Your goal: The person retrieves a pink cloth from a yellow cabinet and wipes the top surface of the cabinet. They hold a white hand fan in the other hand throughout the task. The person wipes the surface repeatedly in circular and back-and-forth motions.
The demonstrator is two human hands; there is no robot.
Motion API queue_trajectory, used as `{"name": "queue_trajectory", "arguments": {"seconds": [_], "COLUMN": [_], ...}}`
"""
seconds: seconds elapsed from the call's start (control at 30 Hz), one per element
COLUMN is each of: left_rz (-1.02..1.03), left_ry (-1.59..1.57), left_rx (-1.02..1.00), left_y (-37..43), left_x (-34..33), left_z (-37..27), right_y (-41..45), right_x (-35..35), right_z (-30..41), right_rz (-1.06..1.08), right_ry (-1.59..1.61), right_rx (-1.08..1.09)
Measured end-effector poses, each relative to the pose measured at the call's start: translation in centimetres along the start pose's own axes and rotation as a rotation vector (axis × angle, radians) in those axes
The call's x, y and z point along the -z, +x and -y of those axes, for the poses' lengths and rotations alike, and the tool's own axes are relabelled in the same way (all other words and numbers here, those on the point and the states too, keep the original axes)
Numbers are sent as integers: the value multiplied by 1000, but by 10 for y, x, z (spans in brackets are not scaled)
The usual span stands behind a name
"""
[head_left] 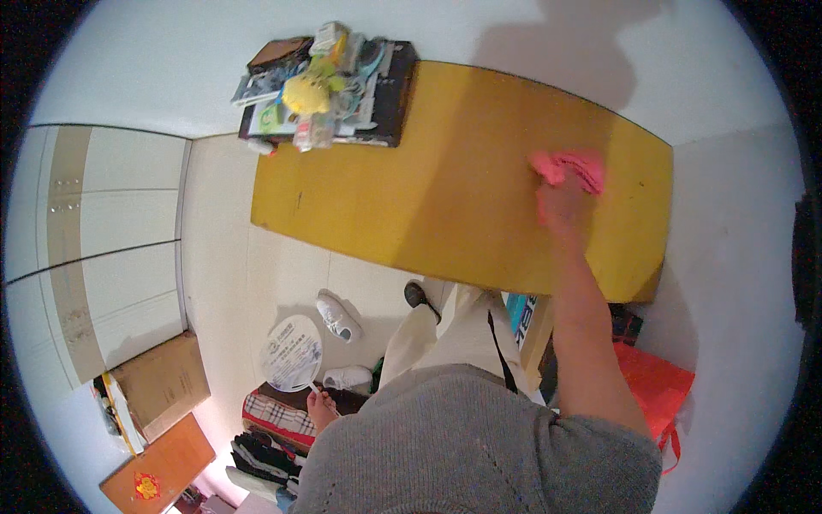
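My right hand (564, 202) presses a bunched pink cloth (581, 168) onto the right part of a yellow wooden tabletop (359, 199). The hand and cloth are slightly blurred, and parts of the fingers are hidden by the cloth. Low on the left, my left hand (320, 406) grips the handle of a round white hand fan (292, 352) that bears writing. The fan is held out over the floor, apart from the table.
A dark box (406, 96) topped with clutter, including a yellow plush toy (307, 93), sits at the table's back left. White sneakers (338, 318) lie on the tiled floor. A cardboard box (160, 382) stands by the white wardrobe (128, 225). A red bag (655, 385) is at right.
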State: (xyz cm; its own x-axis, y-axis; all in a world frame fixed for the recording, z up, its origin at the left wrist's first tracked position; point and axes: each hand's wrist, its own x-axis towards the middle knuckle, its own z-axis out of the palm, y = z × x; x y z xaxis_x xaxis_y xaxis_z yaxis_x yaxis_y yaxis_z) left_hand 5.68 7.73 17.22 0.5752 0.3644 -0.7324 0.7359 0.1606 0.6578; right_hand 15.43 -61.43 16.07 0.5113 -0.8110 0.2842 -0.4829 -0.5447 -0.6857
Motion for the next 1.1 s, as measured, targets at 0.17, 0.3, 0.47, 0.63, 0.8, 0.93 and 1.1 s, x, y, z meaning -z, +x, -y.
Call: {"name": "queue_trajectory", "arguments": {"seconds": [0.17,0.3,0.47,0.63,0.8,0.93,1.1], "left_rz": [-76,-54,25,98,95,111,88], "left_ry": [-77,-162,-233,-177,-158,-74,-152], "left_rx": [81,112,105,-32,-71,-126,-74], "left_y": [13,61,87,122,147,152,164], "left_x": [46,123,149,157,147,144,147], "left_z": [31,97,86,77,67,58,50], "right_y": [-77,-170,-281,-279,-205,-182,-206], "right_x": [-85,-123,-160,-142,-64,23,27], "right_z": [104,169,221,244,186,100,14], "right_rz": [234,469,659,611,587,144,-103], "right_ry": [-11,236,339,509,735,121,-192], "right_rx": [149,119,278,336,128,-28,-224]}}
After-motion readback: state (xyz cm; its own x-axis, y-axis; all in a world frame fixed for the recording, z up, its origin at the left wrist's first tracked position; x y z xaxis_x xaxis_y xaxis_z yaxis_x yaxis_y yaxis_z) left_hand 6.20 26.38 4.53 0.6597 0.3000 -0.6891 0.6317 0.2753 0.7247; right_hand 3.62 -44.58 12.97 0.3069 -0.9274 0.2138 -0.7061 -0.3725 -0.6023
